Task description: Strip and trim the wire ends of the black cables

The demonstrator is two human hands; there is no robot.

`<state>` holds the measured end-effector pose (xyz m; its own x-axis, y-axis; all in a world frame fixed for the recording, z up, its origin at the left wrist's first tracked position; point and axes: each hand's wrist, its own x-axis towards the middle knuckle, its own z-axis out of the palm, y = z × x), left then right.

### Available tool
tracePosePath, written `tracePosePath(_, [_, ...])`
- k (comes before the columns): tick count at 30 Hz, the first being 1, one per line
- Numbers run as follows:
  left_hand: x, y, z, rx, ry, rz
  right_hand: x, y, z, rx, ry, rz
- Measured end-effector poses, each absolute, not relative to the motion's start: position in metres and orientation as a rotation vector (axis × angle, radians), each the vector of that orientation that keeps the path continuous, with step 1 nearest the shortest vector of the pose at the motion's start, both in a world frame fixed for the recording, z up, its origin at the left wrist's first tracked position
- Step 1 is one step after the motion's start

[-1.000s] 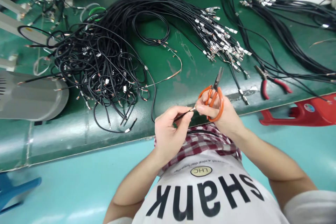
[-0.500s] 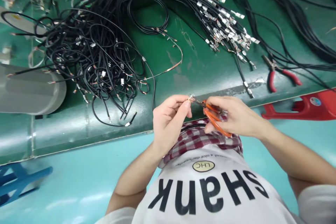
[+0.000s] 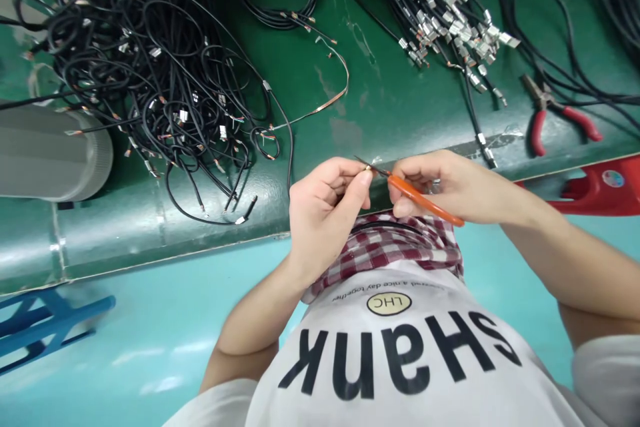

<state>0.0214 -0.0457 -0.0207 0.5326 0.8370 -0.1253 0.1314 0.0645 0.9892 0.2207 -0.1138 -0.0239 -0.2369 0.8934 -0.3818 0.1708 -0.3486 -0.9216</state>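
Where left fingertips (image 3: 364,179) pinch, wire tip (image 3: 369,167) (tiny)

From here I can read the big black word "Shank" (image 3: 400,360), upside down in my view, across the white T-shirt (image 3: 380,373) below the hands. Nearer the left hand (image 3: 325,213), an oval badge (image 3: 389,303) says "LHC", and a small curved line (image 3: 385,291) reads "a nice day together". Beyond the right hand (image 3: 450,187), a round sticker (image 3: 613,178) on a red plastic piece (image 3: 595,199) is too small to read.
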Motion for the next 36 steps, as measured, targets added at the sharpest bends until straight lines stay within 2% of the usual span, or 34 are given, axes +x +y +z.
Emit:
tracePosePath(10, [0.021, -0.044, -0.027, 1.313, 0.897, 0.701, 0.214, -0.117, -0.023, -1.704, -1.421, 1.387])
tracePosePath(19, [0.016, -0.037, -0.022, 1.182, 0.874, 0.618, 0.220, -0.111, -0.022, -1.627, -1.537, 1.364])
tracePosePath(29, [0.010, -0.036, -0.020, 1.142, 0.856, 0.511, 0.218, -0.094, -0.023, -1.470, -1.577, 1.483])
tracePosePath(36, [0.009, -0.033, -0.023, 1.110, 0.809, 0.480, 0.219, -0.093, -0.019, -1.557, -1.667, 1.368])
